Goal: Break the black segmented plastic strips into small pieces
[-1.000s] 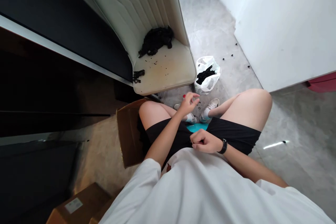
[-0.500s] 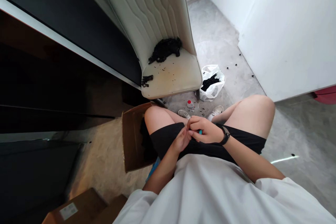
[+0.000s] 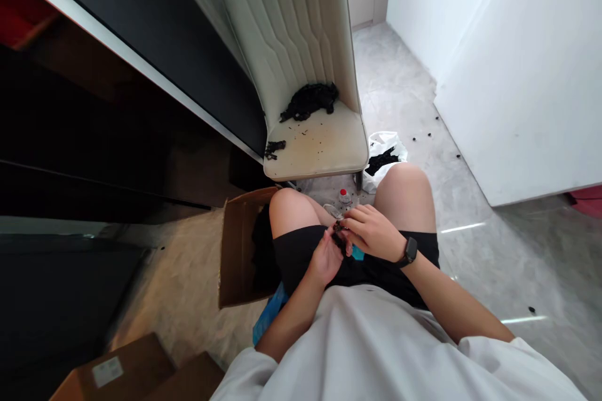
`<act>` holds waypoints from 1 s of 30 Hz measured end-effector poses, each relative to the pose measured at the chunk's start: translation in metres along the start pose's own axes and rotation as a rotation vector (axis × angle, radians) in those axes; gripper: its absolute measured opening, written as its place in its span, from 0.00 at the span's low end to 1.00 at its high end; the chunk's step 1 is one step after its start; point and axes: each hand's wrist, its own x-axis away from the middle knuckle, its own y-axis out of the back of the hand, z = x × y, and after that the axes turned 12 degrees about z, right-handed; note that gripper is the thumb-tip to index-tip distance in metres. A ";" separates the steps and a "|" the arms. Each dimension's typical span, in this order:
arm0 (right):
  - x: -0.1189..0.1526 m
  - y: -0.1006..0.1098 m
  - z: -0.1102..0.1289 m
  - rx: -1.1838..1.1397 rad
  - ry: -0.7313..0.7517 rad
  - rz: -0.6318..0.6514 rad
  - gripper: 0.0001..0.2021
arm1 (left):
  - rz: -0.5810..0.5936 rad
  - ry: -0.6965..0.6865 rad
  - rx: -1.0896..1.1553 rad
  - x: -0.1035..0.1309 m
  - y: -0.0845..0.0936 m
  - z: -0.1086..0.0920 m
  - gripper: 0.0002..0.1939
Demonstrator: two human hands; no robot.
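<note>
Over my lap, my left hand is turned palm up and curled around a clump of small black pieces. The fingertips of my right hand pinch at the top of that clump, and a dark watch sits on this wrist. Below the right palm shows a turquoise thing, mostly hidden; whether the hand holds it I cannot tell. A heap of black, crumpled, rubbery-looking material lies on the seat of a cream chair ahead, with a smaller black bunch near its left edge.
An open cardboard box with black contents stands by my left knee. Beyond my right knee sits a white plastic bag holding black material. A small red-capped bottle stands between my feet. Closed cartons lie behind left; a white panel rises right.
My hands have come apart slightly, and the black clump now shows between them. My right knee has moved inward, partly covering the white bag. More of the turquoise thing is visible.
</note>
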 end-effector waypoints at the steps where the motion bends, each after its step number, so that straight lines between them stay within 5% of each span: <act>1: -0.006 -0.002 0.000 0.016 0.016 0.017 0.11 | -0.019 -0.010 0.016 0.000 -0.004 -0.003 0.27; 6: -0.034 -0.002 0.002 -0.048 0.088 0.029 0.16 | -0.151 -0.090 0.016 -0.009 -0.024 -0.020 0.15; 10: -0.047 0.029 -0.035 -0.221 0.055 -0.169 0.18 | -0.060 -0.113 -0.069 -0.032 -0.034 -0.056 0.21; 14: -0.061 0.073 -0.156 -0.207 -0.431 -0.415 0.12 | -0.010 -0.249 -0.160 -0.086 -0.051 -0.116 0.21; 17: -0.073 0.081 -0.279 -0.131 -0.791 -0.339 0.13 | -0.033 -0.353 -0.171 -0.149 -0.071 -0.159 0.19; 20: -0.082 0.056 -0.382 -0.073 -0.956 0.023 0.13 | -0.078 -0.388 -0.187 -0.212 -0.086 -0.182 0.18; 23: -0.083 0.009 -0.442 0.029 -0.952 0.390 0.17 | -0.095 -0.374 -0.235 -0.251 -0.085 -0.185 0.18; 30: -0.070 -0.089 -0.509 -0.007 -0.971 0.541 0.22 | -0.173 -0.300 -0.299 -0.254 -0.055 -0.175 0.16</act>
